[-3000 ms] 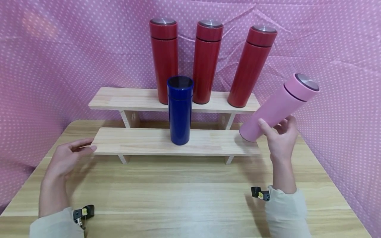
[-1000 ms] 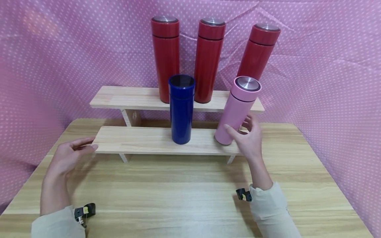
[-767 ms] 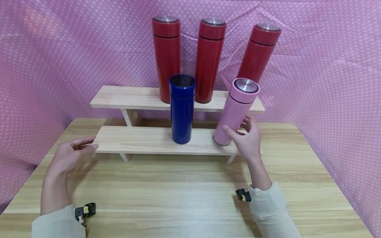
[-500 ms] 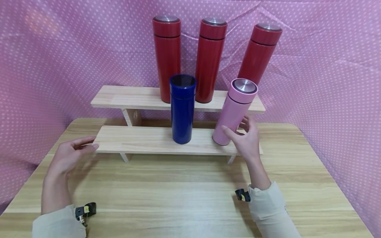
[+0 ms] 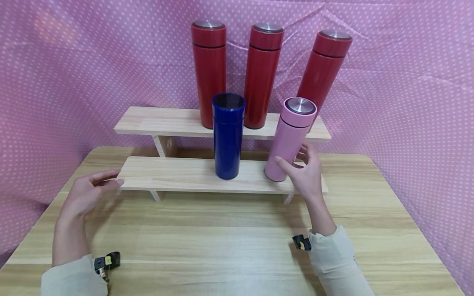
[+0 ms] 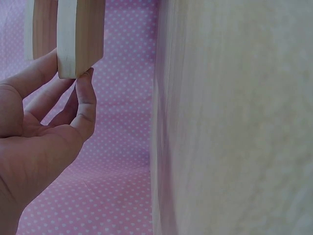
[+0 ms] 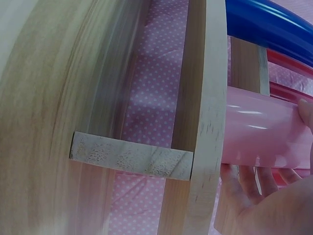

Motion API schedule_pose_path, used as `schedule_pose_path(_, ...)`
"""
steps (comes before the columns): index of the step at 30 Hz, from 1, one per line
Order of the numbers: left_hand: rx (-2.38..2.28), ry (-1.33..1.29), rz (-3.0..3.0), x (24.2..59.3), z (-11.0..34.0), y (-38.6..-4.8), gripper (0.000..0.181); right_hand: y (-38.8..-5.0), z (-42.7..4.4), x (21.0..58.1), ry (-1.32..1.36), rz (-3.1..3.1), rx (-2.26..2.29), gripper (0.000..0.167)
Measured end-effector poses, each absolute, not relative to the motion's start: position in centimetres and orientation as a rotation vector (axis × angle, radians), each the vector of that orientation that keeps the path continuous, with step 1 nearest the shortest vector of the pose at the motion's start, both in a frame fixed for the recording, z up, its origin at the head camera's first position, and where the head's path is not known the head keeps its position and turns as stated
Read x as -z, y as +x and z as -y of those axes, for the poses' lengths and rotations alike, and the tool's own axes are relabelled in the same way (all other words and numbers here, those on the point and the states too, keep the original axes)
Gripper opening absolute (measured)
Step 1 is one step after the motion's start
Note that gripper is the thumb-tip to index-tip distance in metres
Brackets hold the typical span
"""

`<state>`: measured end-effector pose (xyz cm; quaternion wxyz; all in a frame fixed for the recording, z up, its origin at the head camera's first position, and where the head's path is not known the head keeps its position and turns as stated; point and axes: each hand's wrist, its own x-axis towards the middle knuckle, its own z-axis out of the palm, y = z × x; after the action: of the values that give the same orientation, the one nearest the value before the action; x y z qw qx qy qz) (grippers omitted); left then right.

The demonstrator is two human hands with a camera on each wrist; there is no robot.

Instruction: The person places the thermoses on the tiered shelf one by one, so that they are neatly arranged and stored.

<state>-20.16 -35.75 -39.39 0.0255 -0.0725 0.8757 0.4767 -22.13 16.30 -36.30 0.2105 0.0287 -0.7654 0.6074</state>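
My right hand grips the lower part of a pink thermos flask, thumb in front and fingers round the far side. The flask's base is at the right part of the lower wooden shelf, slightly tilted in the head view. In the right wrist view, the pink flask meets the shelf board at its base. My left hand pinches the left end of the lower shelf between thumb and fingers; the left wrist view shows the fingertips on the board's end. A blue flask stands left of the pink one.
Three red flasks stand on the upper shelf: one left, one in the middle, one right, partly hidden by the pink flask. The shelves rest on a wooden table. Pink dotted cloth hangs behind.
My right hand has brought the pink flask leftward from beyond the shelf's right end, and it leans less than before. In the last second it has barely shifted. My left hand has stayed put.
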Motion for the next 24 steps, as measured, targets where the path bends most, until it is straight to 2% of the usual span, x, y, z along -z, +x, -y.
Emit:
schedule_pose_path(8,-1.531,-0.195,-2.697,39.5,35.7,-20.1,0.069,-20.5,-15.0,33.8,0.054,2.155,-1.689,0.062)
schedule_pose_path(18,-1.522,-0.199,-2.695,39.3,35.7,-20.2,0.069,-20.3,-14.9,33.5,0.049,2.151,-1.703,0.062)
schedule_pose_path(24,-1.456,-0.246,-2.694,39.2,35.6,-20.1,0.072,-21.1,-15.5,34.7,0.049,2.169,-1.704,0.066)
